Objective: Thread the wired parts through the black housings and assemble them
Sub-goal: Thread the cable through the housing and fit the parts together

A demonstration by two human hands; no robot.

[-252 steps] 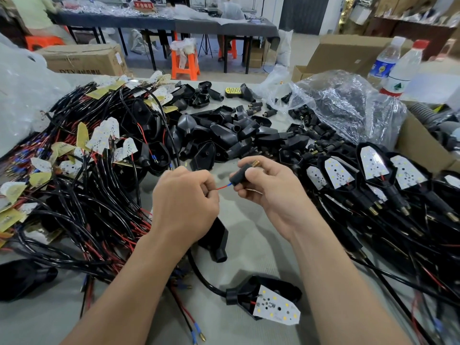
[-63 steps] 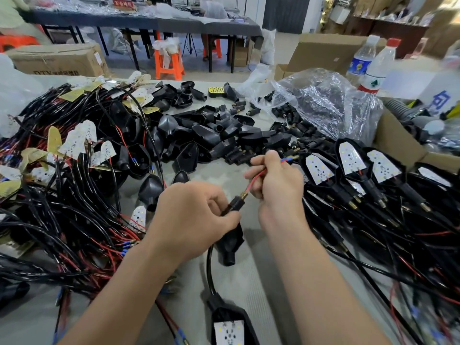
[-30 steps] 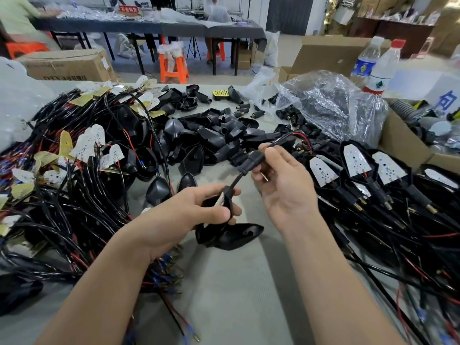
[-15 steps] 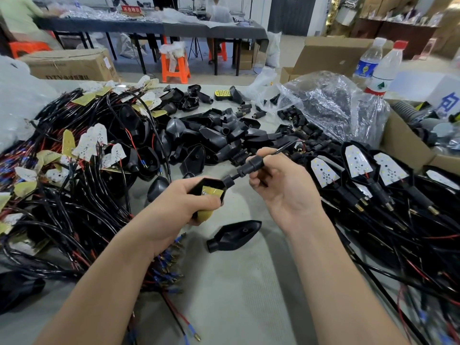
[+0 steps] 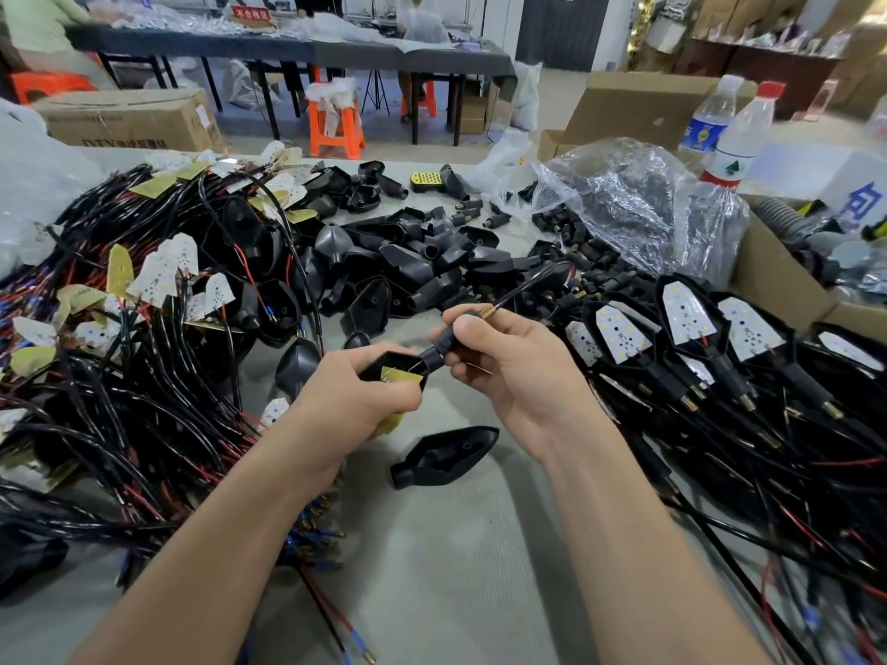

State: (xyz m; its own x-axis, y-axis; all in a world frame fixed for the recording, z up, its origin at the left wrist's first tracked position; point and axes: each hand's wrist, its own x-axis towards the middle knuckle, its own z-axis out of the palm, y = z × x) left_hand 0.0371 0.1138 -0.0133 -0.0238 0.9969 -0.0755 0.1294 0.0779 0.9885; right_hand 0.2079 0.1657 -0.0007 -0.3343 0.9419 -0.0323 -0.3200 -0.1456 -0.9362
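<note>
Black housing (image 5: 384, 366), a yellowish board inside, sits above the surface (image 5: 456, 544), clasped in the left grip (image 5: 355, 405); the right grip (image 5: 518, 371) pinches the black stem (image 5: 440, 352) at its neck, brass tip outward.

My left hand (image 5: 355, 400) wraps the black housing (image 5: 397, 362), so only its open mouth and a corner of the yellow board (image 5: 401, 376) inside show; the rest lies behind my fingers. My right hand (image 5: 509, 367) covers most of the black stem (image 5: 434, 357). The thin wire (image 5: 523, 290) leaving its brass tip heads toward 1 o'clock and is lost among the dark parts. At 4 o'clock the wire heap (image 5: 840, 592) smears into blur near the edge. The print on the cardboard box (image 5: 129, 120) at 10 o'clock is unreadable, and the red sign (image 5: 248, 13) at 11 o'clock is too small to read. The bottom edge cuts off both my forearms.
</note>
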